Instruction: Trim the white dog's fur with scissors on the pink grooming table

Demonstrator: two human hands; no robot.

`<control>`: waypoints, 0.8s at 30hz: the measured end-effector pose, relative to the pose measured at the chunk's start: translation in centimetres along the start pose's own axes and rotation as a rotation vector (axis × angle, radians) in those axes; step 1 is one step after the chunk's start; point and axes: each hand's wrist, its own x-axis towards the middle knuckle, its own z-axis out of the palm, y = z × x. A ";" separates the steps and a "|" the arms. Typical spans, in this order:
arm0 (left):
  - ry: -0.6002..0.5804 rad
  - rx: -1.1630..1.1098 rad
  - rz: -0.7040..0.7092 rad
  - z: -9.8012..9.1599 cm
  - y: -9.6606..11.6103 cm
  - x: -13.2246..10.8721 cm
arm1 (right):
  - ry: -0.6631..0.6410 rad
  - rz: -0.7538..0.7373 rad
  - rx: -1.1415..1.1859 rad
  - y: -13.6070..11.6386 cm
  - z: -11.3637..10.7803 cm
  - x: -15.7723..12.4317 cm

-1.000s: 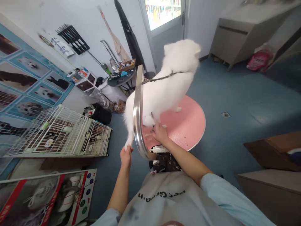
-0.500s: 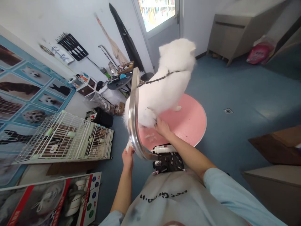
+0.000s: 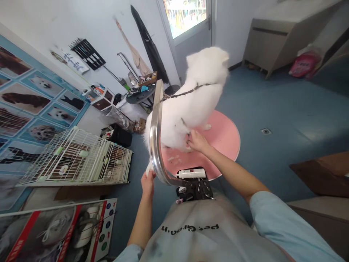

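A white, fluffy dog is on a round pink grooming table, head away from me, a dark strap round its neck. My right hand is closed on the handles of scissors beside the dog's flank; a thin blade shows against the fur. At the dog's rear, my left hand pinches a slim white furry part, leg or tail, I cannot tell which. A curved metal arm partly hides the dog's rear. Tufts of cut fur lie on the table.
At the near table edge sits a black tool holder with several metal tools and a white bottle. Wire cages stand at the left. A dark side table holds small items near the wall. A grey cabinet is at the back right.
My right hand has moved away to the right and slightly up along the dog's side, and the scissor blade now shows. My left hand keeps its hold.
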 end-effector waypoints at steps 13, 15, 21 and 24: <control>-0.065 -0.094 0.037 -0.6 -3.5 1.9 | -0.002 -0.288 -0.409 3.6 -8.2 3.7; -0.084 -0.107 0.042 -0.6 -4.2 2.2 | -0.031 -0.312 -0.460 3.3 -9.0 4.4; -0.046 -0.116 0.031 -0.2 -4.7 2.2 | -0.090 -0.386 -0.670 2.3 -10.7 5.3; -0.038 -0.129 0.016 0.0 -4.6 2.1 | -0.125 -0.382 -0.749 0.9 -11.6 5.2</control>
